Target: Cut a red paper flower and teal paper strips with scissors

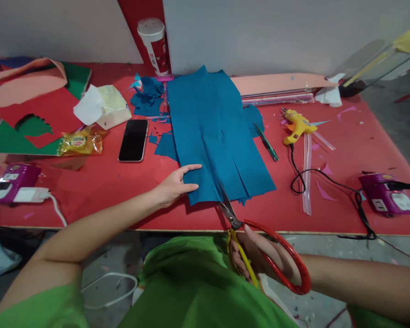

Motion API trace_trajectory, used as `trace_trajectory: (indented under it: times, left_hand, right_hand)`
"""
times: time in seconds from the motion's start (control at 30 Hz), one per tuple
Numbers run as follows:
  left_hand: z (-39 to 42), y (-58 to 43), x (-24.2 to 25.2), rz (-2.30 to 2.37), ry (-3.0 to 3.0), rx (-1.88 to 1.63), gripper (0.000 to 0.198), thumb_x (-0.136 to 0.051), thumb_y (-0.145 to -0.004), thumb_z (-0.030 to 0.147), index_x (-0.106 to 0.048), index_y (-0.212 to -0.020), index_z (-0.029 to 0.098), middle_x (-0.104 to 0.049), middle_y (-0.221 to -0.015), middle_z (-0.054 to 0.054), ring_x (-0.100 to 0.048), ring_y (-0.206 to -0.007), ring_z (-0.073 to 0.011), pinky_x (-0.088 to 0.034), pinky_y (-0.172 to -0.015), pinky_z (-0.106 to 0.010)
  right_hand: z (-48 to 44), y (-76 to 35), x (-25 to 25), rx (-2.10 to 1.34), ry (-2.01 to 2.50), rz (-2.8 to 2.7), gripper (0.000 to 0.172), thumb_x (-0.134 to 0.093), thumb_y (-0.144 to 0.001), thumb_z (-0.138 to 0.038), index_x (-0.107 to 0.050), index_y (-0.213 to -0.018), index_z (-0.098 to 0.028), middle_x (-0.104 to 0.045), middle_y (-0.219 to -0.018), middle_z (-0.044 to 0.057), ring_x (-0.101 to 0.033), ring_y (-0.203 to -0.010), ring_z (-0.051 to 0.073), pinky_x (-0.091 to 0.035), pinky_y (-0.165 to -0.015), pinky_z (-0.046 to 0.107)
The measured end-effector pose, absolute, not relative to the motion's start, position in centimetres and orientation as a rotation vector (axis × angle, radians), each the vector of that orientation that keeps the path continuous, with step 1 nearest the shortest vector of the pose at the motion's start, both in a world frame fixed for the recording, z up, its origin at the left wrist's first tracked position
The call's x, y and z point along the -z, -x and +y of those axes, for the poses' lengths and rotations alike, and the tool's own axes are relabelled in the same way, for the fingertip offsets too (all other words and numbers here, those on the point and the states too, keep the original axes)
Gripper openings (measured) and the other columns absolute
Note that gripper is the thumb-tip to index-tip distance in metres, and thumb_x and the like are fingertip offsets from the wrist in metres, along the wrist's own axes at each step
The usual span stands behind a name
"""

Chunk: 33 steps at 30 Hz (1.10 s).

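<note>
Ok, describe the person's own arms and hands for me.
The left sleeve is plain green and short, leaving the left forearm bare; the right sleeve is green too, though partly out of frame. The right forearm is bare as well. The left hand and right hand wear no gloves, and no watch or bracelet shows.

Green board partly beneath paper

A long, dark-blue sheet of thin, flexible material lies rippled down the middle of the frame on the red counter, with a slit near its lower right corner. Large metal-bladed scissors with one red and one yellow handle, lower centre, point up-left, blades parted at the sheet's lower edge.
</note>
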State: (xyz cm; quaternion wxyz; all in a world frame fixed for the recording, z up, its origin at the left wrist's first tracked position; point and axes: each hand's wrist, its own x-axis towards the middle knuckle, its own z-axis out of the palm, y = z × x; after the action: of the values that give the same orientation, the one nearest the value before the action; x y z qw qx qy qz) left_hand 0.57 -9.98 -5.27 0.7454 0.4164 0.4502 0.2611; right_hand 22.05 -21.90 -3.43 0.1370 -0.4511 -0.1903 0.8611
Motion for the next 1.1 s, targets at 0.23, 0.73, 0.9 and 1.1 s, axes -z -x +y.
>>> trace_trajectory:
  times: [0.23,0.73,0.9,1.1]
  left_hand:
    - [-9.8,0.1,5.9,0.971,-1.133,-0.557,0.066,-0.064,-0.068,0.024,-0.037,-0.128,0.019,-0.045,-0.129,-0.012,-0.051,-0.109,-0.0230,-0.046,-0.084,-0.033]
    - [-9.4,0.9,6.6,0.951,-1.262,-0.522,0.066,-0.059,-0.071,0.021,-0.031,-0.132,0.018,-0.034,-0.138,-0.011,-0.041,-0.120,-0.0227,-0.045,-0.089,-0.030]
    - [-9.6,0.9,6.6,0.957,-1.235,-0.513,0.066,-0.056,-0.071,0.018,-0.031,-0.132,0.020,-0.034,-0.138,-0.010,-0.044,-0.117,-0.0224,-0.048,-0.081,-0.026]
    - [-9.5,0.7,6.2,1.003,-1.217,-0.475,0.068,-0.055,-0.069,0.015,-0.030,-0.132,0.019,-0.038,-0.135,-0.011,-0.050,-0.110,-0.0215,-0.049,-0.075,-0.023]
  right_hand:
    - [-22.3,-21.4,3.8,-2.487,1.166,-0.464,0.057,-0.041,-0.064,-0.077,-0.039,-0.065,-0.019,-0.038,-0.047,-0.005,-0.035,-0.041,0.008,-0.030,-0.044,0.022]
    - [-22.7,-20.5,5.9,-2.428,1.112,-0.371,0.055,-0.048,-0.063,-0.073,-0.041,-0.064,-0.019,-0.037,-0.042,-0.006,-0.033,-0.036,0.008,-0.024,-0.038,0.021]
    - [-22.7,-20.3,6.2,-2.434,1.046,-0.391,0.056,-0.047,-0.063,-0.074,-0.039,-0.064,-0.019,-0.036,-0.043,-0.006,-0.033,-0.036,0.007,-0.024,-0.037,0.021]
    - [-22.6,-20.2,5.5,-2.449,1.105,-0.374,0.057,-0.045,-0.062,-0.075,-0.037,-0.070,-0.020,-0.035,-0.046,-0.007,-0.030,-0.035,0.006,-0.025,-0.031,0.017]
